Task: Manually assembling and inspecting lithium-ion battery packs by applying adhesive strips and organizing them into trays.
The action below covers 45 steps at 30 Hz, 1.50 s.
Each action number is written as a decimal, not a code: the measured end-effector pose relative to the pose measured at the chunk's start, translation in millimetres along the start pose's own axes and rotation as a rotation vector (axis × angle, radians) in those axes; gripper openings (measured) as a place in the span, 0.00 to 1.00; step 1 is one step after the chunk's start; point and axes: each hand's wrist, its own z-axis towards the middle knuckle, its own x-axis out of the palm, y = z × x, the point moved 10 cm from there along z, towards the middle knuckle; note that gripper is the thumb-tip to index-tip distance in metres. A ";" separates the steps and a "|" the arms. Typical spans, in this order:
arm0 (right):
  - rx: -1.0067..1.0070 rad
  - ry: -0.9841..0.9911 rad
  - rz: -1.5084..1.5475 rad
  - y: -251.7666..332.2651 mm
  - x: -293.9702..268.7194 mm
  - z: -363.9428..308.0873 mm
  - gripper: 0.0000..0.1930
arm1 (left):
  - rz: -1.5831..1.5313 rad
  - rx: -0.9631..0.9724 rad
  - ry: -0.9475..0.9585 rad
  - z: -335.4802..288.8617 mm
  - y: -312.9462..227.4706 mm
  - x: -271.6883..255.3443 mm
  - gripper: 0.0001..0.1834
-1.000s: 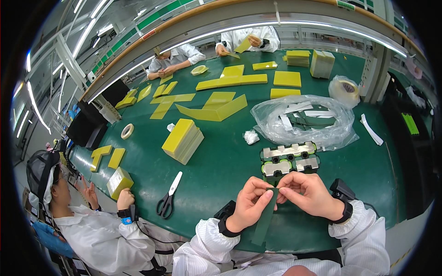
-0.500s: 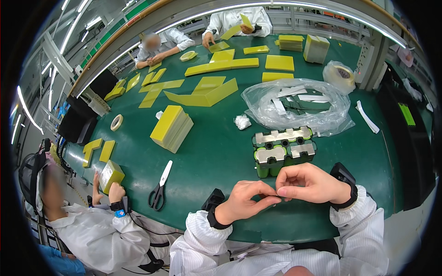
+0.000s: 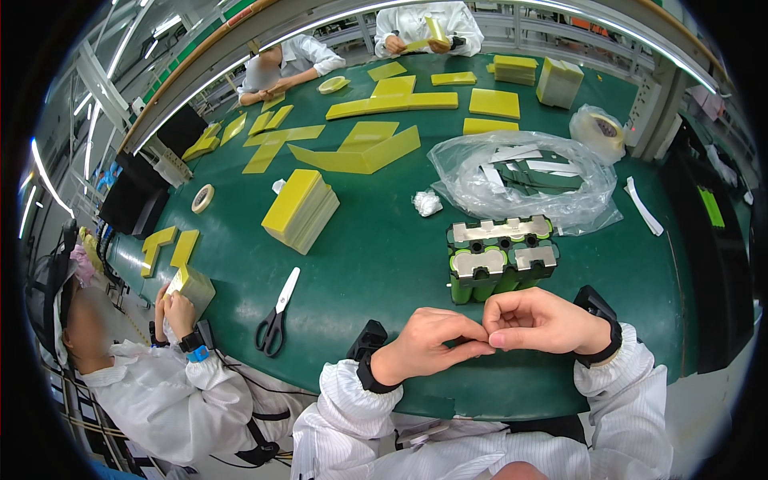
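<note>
My left hand and my right hand meet fingertip to fingertip over the green table, both pinched closed. Whatever lies between the fingertips is too small or hidden to make out. Just beyond them stands a battery pack of green cylindrical cells in a black frame, with silvery metal plates on top. My fingers are apart from it. Past the pack lies a clear plastic bag holding white strips and dark thin pieces. A crumpled white wad sits left of the bag.
Black-handled scissors lie left of my hands. Beyond them is a stack of yellow sheets. Folded yellow sheets spread across the far table. A co-worker at the left handles a yellow-topped block; two people sit opposite. A white strip lies right.
My hands stay pinched together, the fingertips now closer. The view has shifted slightly. The left co-worker's hands have moved onto the block, and the far person has brought both hands together around a yellow sheet.
</note>
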 end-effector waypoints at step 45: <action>-0.953 -0.253 -1.053 82.1 40.0 -40.3 0.11 | -0.387 -0.100 0.017 -9.9 16.3 5.3 0.08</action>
